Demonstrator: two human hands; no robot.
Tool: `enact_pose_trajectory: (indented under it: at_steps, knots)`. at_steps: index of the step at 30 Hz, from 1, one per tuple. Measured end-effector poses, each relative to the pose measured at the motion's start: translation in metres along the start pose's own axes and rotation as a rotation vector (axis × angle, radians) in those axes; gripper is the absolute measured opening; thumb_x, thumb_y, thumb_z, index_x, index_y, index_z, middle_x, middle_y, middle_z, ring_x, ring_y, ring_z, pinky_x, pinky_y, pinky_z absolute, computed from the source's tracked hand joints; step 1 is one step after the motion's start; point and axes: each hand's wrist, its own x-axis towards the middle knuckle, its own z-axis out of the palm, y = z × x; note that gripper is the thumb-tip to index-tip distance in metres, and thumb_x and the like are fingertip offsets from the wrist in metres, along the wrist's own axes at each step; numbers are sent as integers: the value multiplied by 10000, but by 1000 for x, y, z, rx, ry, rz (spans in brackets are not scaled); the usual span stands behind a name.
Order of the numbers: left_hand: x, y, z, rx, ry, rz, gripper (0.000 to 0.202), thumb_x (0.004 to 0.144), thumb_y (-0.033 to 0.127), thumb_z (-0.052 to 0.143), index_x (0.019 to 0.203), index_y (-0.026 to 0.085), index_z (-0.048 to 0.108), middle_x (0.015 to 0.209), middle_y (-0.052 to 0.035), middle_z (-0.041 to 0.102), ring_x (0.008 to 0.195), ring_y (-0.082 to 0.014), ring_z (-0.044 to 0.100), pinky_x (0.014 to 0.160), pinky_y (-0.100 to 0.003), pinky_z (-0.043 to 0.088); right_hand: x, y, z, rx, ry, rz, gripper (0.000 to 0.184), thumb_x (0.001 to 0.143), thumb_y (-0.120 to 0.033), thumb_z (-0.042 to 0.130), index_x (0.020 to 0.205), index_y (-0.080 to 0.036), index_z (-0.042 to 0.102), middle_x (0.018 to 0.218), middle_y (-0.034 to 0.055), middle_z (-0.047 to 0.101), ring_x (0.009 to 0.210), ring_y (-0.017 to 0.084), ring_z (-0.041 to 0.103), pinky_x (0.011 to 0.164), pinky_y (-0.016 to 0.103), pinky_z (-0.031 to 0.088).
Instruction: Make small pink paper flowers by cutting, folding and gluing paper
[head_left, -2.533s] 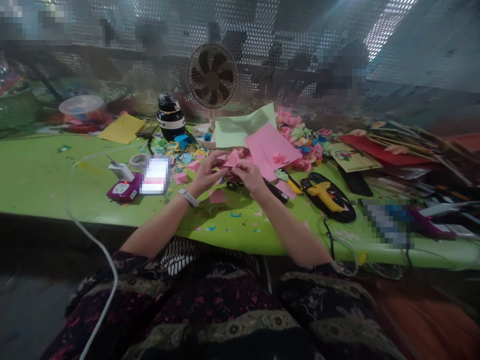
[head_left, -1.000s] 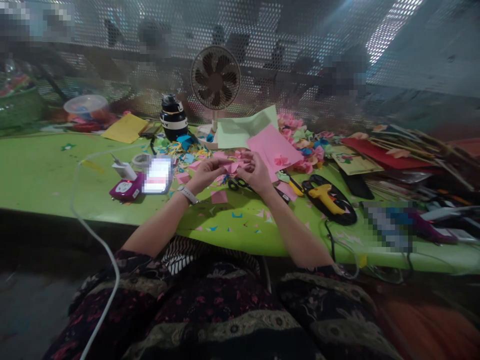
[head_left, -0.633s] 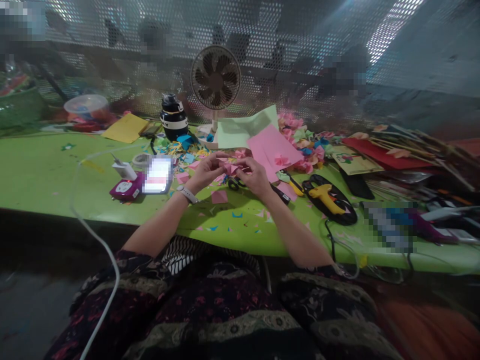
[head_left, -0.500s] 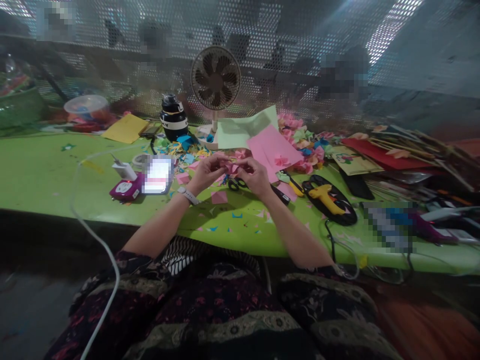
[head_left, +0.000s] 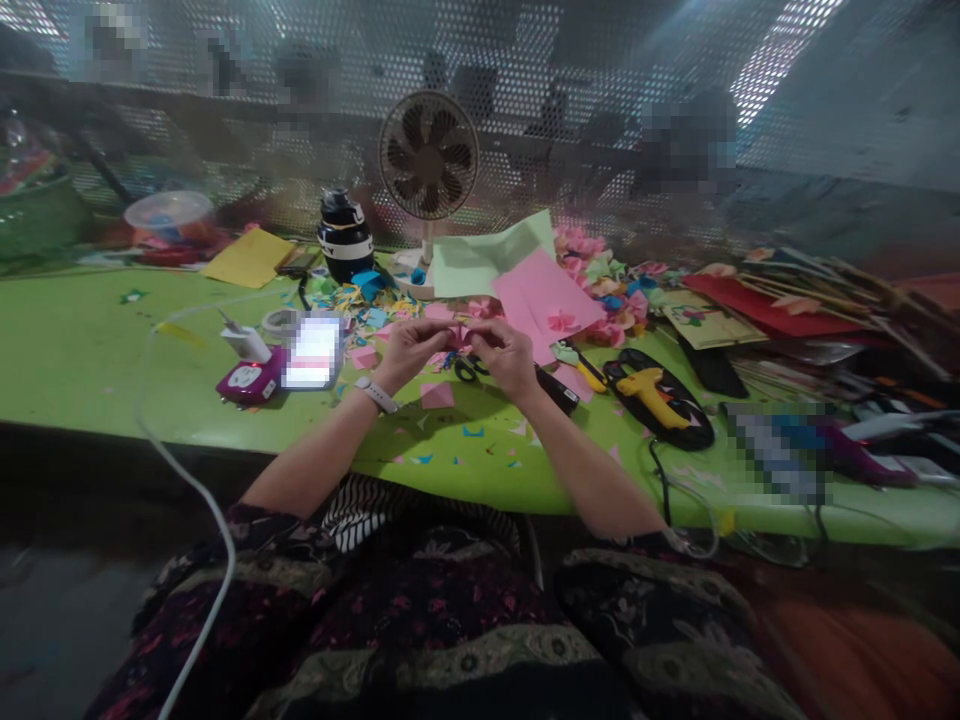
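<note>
My left hand (head_left: 411,348) and my right hand (head_left: 508,355) meet over the green table (head_left: 90,350), fingers pinched together on a small folded pink paper piece (head_left: 457,335). Most of the piece is hidden between my fingertips. A white watch sits on my left wrist. Black-handled scissors (head_left: 471,370) lie on the table just under my hands. A loose pink paper square (head_left: 435,394) lies in front of my left hand, and larger pink sheets (head_left: 544,295) lie just beyond my right hand.
A small fan (head_left: 427,160) and a black bottle (head_left: 343,238) stand behind. A phone (head_left: 311,352) and charger with white cable (head_left: 244,345) lie left. A yellow glue gun (head_left: 656,395) on a black mat, paper flowers (head_left: 600,270) and stacked card lie right. Paper scraps litter the table.
Both hands stayed together on the pink piece, working it with small finger movements. They dipped slightly lower toward the table. Nothing else on the table moved.
</note>
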Motion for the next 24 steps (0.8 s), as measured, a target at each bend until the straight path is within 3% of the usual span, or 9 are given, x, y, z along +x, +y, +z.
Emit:
enact_pose_trajectory:
  at_steps: [6,12,17,20,24]
  knots:
    - [-2,-8,2,39,24,34,305,692,409,869,882,177,817,841,-54,788,759,-175,741,806,-358,635,-5,3,6,-53,47,-101,177,904,-367,616,933,-268,760,998,51,763,943,228,708,887,390,575]
    - [-4,-8,2,123,36,91,306,728,434,849,908,188,822,896,-64,786,837,-185,733,836,-332,617,-6,-3,8,-86,94,-58,176,916,-361,618,923,-260,762,963,61,754,871,228,691,843,394,577]
    - [-2,-1,1,-77,70,-50,359,748,541,816,839,195,776,802,-18,734,775,-152,707,796,-329,635,-4,-3,6,-29,111,-53,140,909,-350,649,929,-272,764,1012,55,745,959,234,677,893,411,575]
    - [0,1,0,-150,101,-127,358,733,475,841,978,231,746,845,8,723,757,-125,694,749,-276,619,-4,-3,8,-1,125,-60,117,901,-327,660,920,-280,765,1026,56,738,997,235,671,864,400,586]
    - [-1,2,1,-193,25,-246,372,789,376,790,1123,240,697,863,11,719,772,-126,696,761,-282,616,-5,-2,12,0,130,-83,126,916,-339,657,925,-289,773,1033,61,730,1025,237,662,835,392,595]
